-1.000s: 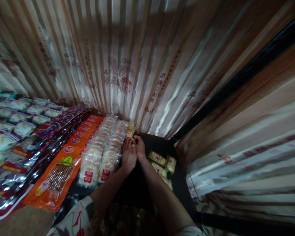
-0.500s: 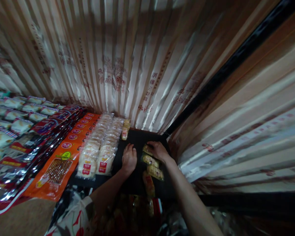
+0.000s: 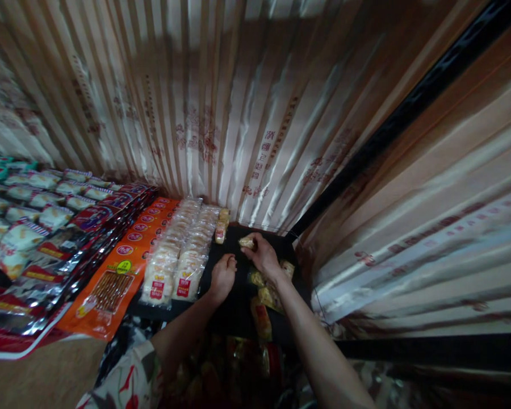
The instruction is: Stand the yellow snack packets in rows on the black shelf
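Observation:
My right hand (image 3: 262, 257) pinches a small wrapped snack bar (image 3: 246, 242) in clear film, above the far part of the black tabletop (image 3: 227, 309). My left hand (image 3: 223, 278) rests to its left, fingers curled in, with nothing visible in it. Two similar wrapped bars (image 3: 222, 225) stand in a short row at the back, just left of the held one. Several more lie loose under and beside my right forearm, among them a wrapped bar with a red label (image 3: 261, 319).
Left of my hands run two overlapping rows of packaged white crackers (image 3: 188, 278). Beyond them lie an orange snack packet (image 3: 111, 278), dark shiny packets (image 3: 38, 284) and white bags (image 3: 21, 244). A patterned curtain (image 3: 221, 113) and a slanting black pole (image 3: 366, 147) stand close behind.
My right hand has lifted a snack bar from the loose group and moved it left and away from me. My left fingers have curled in. The view has shifted slightly.

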The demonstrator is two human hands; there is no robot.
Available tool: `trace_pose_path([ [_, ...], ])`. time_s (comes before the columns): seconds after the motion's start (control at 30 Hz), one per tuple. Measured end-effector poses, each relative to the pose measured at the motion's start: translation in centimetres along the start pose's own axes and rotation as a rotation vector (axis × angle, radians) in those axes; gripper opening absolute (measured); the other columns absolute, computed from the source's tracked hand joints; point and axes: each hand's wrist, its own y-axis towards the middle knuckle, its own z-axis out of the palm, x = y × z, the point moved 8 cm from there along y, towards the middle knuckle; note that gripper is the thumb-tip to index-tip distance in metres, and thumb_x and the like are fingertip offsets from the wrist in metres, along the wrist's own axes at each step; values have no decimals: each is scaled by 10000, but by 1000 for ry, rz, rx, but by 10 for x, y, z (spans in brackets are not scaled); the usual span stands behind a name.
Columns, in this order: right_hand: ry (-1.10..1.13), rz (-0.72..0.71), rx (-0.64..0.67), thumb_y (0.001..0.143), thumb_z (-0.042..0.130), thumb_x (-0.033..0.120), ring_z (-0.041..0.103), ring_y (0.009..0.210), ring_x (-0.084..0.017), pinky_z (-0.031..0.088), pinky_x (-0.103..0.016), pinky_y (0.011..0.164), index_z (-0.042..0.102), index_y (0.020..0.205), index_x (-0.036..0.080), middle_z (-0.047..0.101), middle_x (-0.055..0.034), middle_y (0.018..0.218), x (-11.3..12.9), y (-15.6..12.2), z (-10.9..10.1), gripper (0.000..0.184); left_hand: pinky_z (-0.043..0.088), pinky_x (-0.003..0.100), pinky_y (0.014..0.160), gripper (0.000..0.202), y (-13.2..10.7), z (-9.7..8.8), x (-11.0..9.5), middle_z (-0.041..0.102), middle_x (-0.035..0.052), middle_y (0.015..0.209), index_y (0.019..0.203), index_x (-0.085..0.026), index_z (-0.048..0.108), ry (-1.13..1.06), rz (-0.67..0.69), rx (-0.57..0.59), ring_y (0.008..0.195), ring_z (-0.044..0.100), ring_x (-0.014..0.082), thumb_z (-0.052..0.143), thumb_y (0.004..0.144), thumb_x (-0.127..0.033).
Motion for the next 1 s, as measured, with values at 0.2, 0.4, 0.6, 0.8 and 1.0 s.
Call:
trace_pose_path([
  [0.2,168,-205,-135,785,540,251,524,972,-216,436,-370,844,525,951,223,607,-68,1012,46,-32,5,169,499,259,616,355,-3,6,4,659,96,787,899,-100,590,-657,-230,127,619,610,133,462,807,-418],
  [0.4,232,-320,-131,732,436,79,457,1130,-224,375,-432,965,567,953,221,542,-78,1181,48,-57,6,294,475,218,611,245,-4,-10,-5,668,39,750,901,-134,583,-718,-167,65,633,616,113,580,657,-162],
  [0.6,592,-17,-123,733,465,180,533,1068,-206,415,-383,937,632,800,213,582,-59,1115,18,-48,17,182,457,199,578,264,-8,-10,-1,656,34,747,906,-142,587,-672,-173,6,645,607,107,577,642,-147],
  [0.8,975,455,-24,602,684,310,628,801,-188,505,-331,727,570,983,190,660,-54,896,-7,-42,55,416,455,204,555,274,-3,-12,5,658,40,766,904,-142,604,-650,-148,-27,652,609,123,599,635,-199],
  [1.0,961,369,-86,582,686,300,617,803,-172,480,-316,777,577,948,189,664,-34,870,-5,-24,65,398,505,306,759,264,4,-19,15,616,107,1081,982,-157,596,-443,-89,-150,946,596,204,512,744,-233],
])
